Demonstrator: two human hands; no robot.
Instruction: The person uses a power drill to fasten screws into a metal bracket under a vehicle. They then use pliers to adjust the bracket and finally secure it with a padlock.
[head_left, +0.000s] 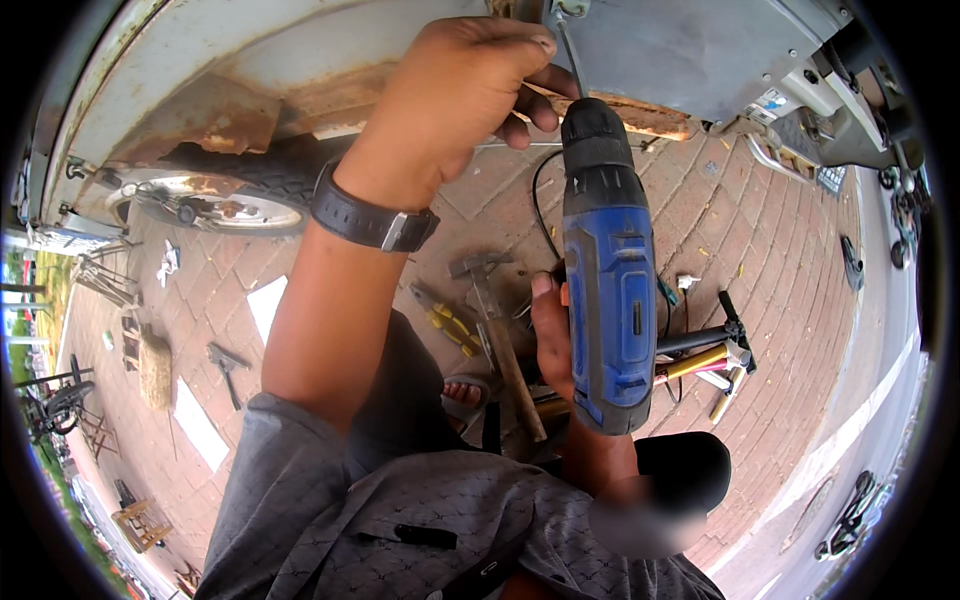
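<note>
A blue-and-black drill [610,300] is held in my right hand [553,335], largely hidden behind its body. The long thin bit [575,65] reaches up to a small fitting [570,8] on a grey metal panel [680,55]. My left hand [490,85], a dark watch on the wrist, is beside the bit with curled fingers near the panel's rusty lower edge [650,115]; whatever they grip is hidden. Below lie a hammer [510,380], yellow-handled pliers [445,320] and more tools [715,365] on the brick paving [770,280].
A rusty vehicle body with a wheel [245,210] fills the upper left. White sheets [200,425], dark pliers [225,370], a stand [100,275] and a stool [140,520] are at left. A road [860,420] with parked two-wheelers [850,515] runs along the right.
</note>
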